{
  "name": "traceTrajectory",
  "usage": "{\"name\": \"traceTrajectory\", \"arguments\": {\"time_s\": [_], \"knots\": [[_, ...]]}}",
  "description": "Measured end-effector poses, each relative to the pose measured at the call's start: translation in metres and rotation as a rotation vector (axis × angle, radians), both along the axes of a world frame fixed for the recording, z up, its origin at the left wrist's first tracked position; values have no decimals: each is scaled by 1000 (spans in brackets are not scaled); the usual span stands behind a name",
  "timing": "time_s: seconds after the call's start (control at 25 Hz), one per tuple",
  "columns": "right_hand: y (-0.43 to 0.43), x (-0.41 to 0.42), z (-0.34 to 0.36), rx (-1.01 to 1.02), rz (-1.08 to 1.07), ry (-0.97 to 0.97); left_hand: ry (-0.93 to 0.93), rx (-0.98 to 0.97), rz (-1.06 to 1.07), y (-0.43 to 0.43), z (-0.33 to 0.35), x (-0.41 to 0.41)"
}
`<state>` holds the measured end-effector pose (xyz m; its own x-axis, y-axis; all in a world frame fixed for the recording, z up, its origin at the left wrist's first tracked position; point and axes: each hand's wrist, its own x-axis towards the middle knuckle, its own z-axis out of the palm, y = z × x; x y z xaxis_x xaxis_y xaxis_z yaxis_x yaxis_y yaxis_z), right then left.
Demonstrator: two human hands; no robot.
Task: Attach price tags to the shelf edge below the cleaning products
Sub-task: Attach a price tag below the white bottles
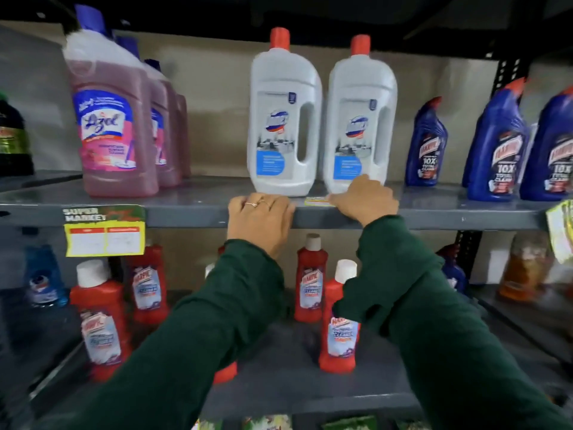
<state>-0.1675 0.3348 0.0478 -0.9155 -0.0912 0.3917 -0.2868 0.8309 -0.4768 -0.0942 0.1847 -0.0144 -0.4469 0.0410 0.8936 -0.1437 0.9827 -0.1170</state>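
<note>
Both hands press a small yellow paper price tag (319, 200) on the front edge of the grey metal shelf (186, 209), below the two white plastic bottles (285, 119). The left hand (259, 219) curls over the edge beside the tag; the right hand (364, 200) pins its right end. Next, I judge, the tag needs smoothing flat.

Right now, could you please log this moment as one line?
left hand on shelf edge | right hand pressing price tag | below white bottles
</note>
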Motion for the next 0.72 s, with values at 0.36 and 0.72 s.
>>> {"name": "traceTrajectory", "arguments": {"time_s": [0.36, 0.72], "knots": [[29, 5, -22, -705, 530, 209, 91, 230, -37, 13, -4, -2], [50, 11, -46, -420, 672, 395, -34, 401, -321, 26, 9, 10]]}}
